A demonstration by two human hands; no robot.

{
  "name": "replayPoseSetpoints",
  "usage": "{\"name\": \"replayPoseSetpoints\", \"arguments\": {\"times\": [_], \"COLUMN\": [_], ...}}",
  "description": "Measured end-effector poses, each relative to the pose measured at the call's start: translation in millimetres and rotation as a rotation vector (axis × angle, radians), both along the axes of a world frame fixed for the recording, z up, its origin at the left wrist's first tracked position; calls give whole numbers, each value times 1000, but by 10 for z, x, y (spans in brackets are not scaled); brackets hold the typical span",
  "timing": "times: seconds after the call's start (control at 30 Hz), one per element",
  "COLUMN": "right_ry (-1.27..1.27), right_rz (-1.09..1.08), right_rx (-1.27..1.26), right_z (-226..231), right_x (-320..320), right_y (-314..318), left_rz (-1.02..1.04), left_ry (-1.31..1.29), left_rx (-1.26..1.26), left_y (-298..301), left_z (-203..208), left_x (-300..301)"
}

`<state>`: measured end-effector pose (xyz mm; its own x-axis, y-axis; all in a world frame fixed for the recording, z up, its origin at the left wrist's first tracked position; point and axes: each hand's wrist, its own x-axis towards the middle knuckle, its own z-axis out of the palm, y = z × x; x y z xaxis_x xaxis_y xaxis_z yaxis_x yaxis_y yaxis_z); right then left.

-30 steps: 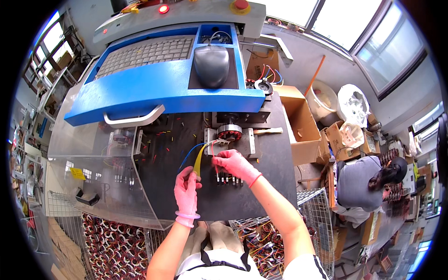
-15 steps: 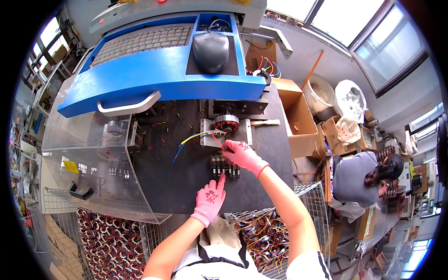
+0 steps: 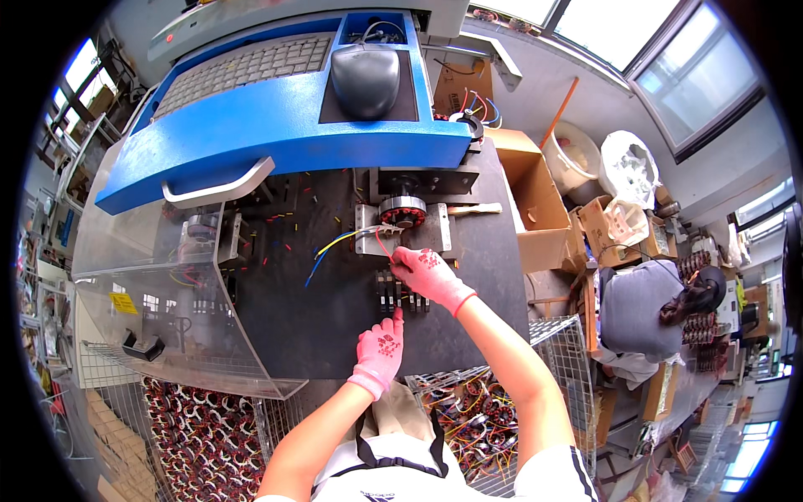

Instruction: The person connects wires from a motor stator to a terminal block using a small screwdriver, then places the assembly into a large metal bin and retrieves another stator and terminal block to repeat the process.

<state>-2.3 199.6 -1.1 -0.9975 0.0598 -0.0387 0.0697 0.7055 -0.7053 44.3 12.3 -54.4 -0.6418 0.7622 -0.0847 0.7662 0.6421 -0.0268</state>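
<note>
My right hand (image 3: 428, 274), in a pink glove, pinches a red wire (image 3: 382, 244) just above a row of black clip terminals (image 3: 390, 293). The wire leads from a round motor stator (image 3: 402, 212) with red windings, mounted on a metal fixture (image 3: 365, 240). Its yellow wire (image 3: 337, 240) and blue wire (image 3: 316, 267) hang loose to the left. My left hand (image 3: 381, 347), also pink-gloved, stretches its index finger up to the near end of a terminal, its other fingers curled and holding nothing. Contact at the wire's tip is hidden by the right fingers.
Above the black table (image 3: 293, 335) juts a blue keyboard drawer (image 3: 284, 142) with a mouse (image 3: 365, 81). A clear plastic guard (image 3: 167, 318) stands left. Wire baskets of stators (image 3: 201, 435) sit below the front edge. A cardboard box (image 3: 523, 201) and a seated person (image 3: 640, 309) are right.
The view has shifted slightly. My left index finger stays at the terminals, and my right hand keeps its pinch on the red wire with little visible movement.
</note>
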Motion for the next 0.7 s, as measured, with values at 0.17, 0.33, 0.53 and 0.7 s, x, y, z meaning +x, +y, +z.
{"name": "replayPoseSetpoints", "arguments": {"times": [0.17, 0.33, 0.53, 0.7], "right_ry": [95, -286, -324, -289], "right_rz": [-70, -233, -276, -197], "right_rx": [6, -958, -1343, -561], "right_z": [52, 348, 269, 517], "right_x": [111, -4, -246, 34], "right_y": [-49, -426, -527, -207], "left_rz": [311, 632, 392, 252], "left_ry": [-437, -782, -1123, -612], "left_rx": [992, 1886, 1483, 800], "left_y": [-73, 1, -195, -342], "left_z": [714, 1277, 1105, 809], "left_x": [-293, -814, -493, -124]}}
